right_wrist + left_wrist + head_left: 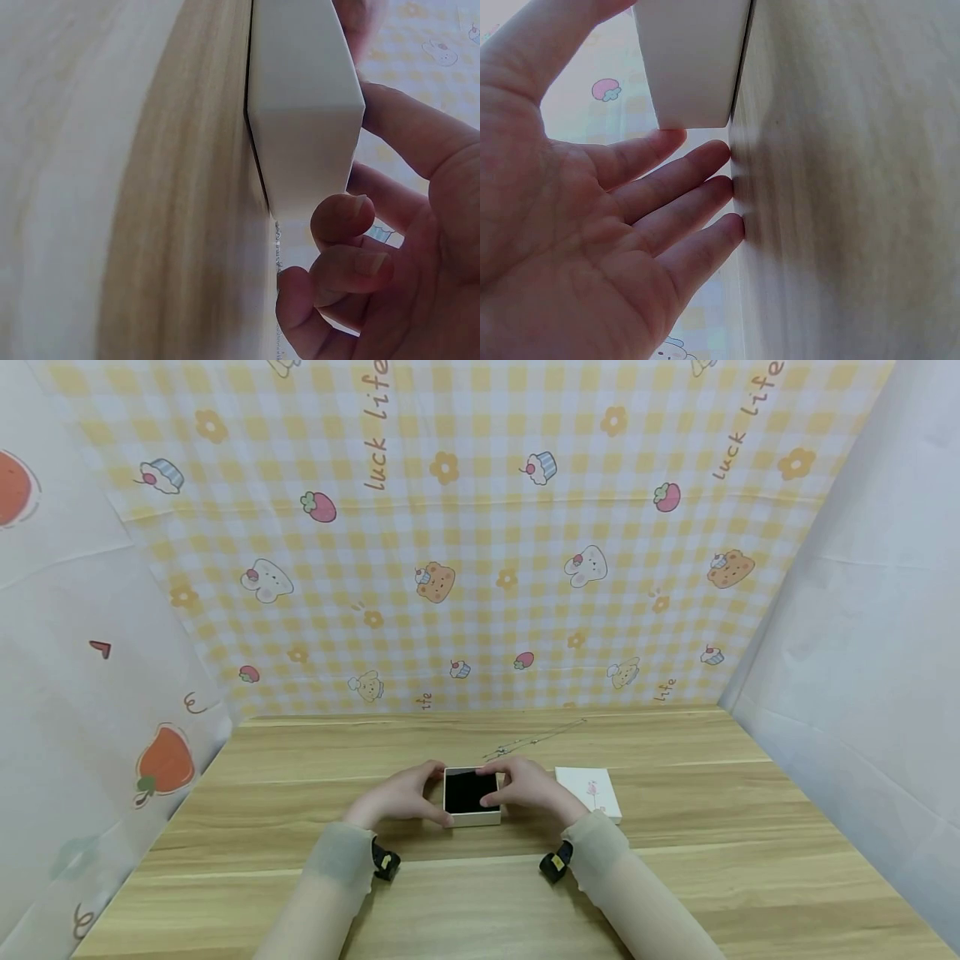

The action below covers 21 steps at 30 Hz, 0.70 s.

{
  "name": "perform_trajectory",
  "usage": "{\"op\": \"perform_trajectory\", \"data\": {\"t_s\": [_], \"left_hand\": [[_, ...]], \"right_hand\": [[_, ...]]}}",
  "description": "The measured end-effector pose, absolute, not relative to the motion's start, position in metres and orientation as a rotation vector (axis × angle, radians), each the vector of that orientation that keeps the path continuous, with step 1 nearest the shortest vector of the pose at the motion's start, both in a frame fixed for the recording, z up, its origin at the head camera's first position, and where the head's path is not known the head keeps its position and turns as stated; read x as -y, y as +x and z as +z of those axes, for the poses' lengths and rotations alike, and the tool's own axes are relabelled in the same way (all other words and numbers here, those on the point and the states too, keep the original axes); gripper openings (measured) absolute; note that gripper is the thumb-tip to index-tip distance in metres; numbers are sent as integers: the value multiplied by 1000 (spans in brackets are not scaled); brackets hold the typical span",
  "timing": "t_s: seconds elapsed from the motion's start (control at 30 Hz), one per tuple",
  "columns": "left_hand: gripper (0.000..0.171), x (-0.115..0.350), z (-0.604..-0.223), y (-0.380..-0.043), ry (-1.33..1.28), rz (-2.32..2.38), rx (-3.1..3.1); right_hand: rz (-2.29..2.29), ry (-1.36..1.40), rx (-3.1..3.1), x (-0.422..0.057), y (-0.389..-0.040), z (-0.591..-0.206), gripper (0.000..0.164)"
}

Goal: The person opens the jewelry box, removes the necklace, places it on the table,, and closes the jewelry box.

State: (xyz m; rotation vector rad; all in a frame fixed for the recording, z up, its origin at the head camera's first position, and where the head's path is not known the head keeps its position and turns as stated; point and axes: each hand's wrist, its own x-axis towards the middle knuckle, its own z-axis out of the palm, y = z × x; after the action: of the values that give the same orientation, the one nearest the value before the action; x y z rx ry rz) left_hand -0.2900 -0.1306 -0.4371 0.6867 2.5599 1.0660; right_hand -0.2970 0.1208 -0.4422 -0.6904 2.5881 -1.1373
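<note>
A small white box [474, 819] sits uncovered on the table, with a black insert pad [467, 792] inside. My left hand [405, 792] steadies the box at its left side, thumb at the near corner and index finger at the far one; the other fingers extend beside it in the left wrist view. Over the right rim reaches my right hand [527, 787], its thumb and index finger at the black pad. Its remaining fingers curl beside the box wall [304, 150] in the right wrist view. The fingertips inside the box are hidden there.
A white lid [588, 789] with a pink flower print lies right of the box, partly behind the right wrist. Behind the box a thin silver chain necklace [534, 741] stretches across the wooden table [480, 893]. A checked cloth [480, 535] hangs at the back.
</note>
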Motion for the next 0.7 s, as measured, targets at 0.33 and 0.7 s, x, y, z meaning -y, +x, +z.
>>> {"op": "perform_trajectory", "data": {"t_s": [0.33,0.7], "left_hand": [[82,130,-440,-291,691,1070,-2557],[79,131,-440,-293,718,1073,-2548]], "right_hand": [[-1109,-664,-2589,-121,-297,-443,50],[-1065,-672,-2612,-120,-297,-444,50]]}}
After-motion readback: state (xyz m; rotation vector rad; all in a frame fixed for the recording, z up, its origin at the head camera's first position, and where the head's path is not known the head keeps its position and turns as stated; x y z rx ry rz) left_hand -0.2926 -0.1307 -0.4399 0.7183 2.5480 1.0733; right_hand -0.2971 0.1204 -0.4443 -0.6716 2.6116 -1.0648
